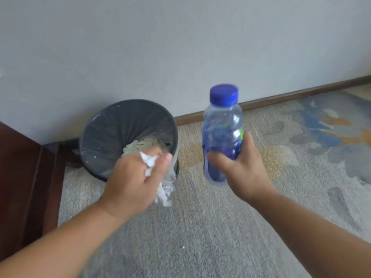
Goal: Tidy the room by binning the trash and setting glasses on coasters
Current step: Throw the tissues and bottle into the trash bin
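A dark grey waste bin [112, 125] lined with a clear bag stands on the carpet against the wall, with pale crumpled trash [144, 144] at its bottom. My left hand [134, 181] grips a wad of crumpled white paper and clear plastic [163, 189] right at the bin's near rim. My right hand [239, 169] holds a clear plastic bottle [220, 125] with a blue cap and blue label. The bottle is upright, to the right of the bin and above the carpet.
A dark wooden piece of furniture [26, 183] stands at the left, close to the bin. A grey wall [180, 47] with a wooden skirting board [281, 98] runs behind. Patterned carpet [301, 157] covers the floor to the right and front.
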The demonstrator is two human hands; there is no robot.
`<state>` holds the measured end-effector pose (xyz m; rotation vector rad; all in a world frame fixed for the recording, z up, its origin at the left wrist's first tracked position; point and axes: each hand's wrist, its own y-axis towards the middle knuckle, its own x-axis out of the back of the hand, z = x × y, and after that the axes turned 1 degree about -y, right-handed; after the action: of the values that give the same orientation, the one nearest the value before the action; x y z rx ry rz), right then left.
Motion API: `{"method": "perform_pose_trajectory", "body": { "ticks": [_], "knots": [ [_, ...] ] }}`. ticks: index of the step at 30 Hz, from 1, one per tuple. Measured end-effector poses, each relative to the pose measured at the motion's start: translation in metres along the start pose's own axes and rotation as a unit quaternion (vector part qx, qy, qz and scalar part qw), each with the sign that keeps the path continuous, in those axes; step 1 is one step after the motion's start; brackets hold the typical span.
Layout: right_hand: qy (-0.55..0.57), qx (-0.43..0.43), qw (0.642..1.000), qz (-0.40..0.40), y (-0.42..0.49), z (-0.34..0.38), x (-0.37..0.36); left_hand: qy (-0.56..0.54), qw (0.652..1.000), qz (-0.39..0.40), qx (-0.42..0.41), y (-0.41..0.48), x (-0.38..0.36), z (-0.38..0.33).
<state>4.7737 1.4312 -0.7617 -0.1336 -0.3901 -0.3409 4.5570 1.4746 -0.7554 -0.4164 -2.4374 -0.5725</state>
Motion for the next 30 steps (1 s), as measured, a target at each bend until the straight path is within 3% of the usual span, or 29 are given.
{"method": "perform_pose_trajectory", "body": {
  "ticks": [4,8,19,30],
  "knots": [
    [0.097,0.039,0.994,0.020,0.019,0.059,-0.021,-0.026,0.990,-0.117,0.078,0.031,0.044,0.011],
    [0.099,0.065,0.992,0.045,0.030,0.093,-0.048,-0.024,0.971,-0.177,0.161,0.052,0.071,0.025],
    [0.028,0.036,0.997,0.069,0.047,0.097,-0.096,0.134,0.973,-0.092,0.165,0.059,0.071,0.063],
    [-0.029,0.011,0.996,0.086,0.052,0.083,-0.109,0.159,0.968,-0.052,0.186,0.054,0.055,0.076]
  ]
}}
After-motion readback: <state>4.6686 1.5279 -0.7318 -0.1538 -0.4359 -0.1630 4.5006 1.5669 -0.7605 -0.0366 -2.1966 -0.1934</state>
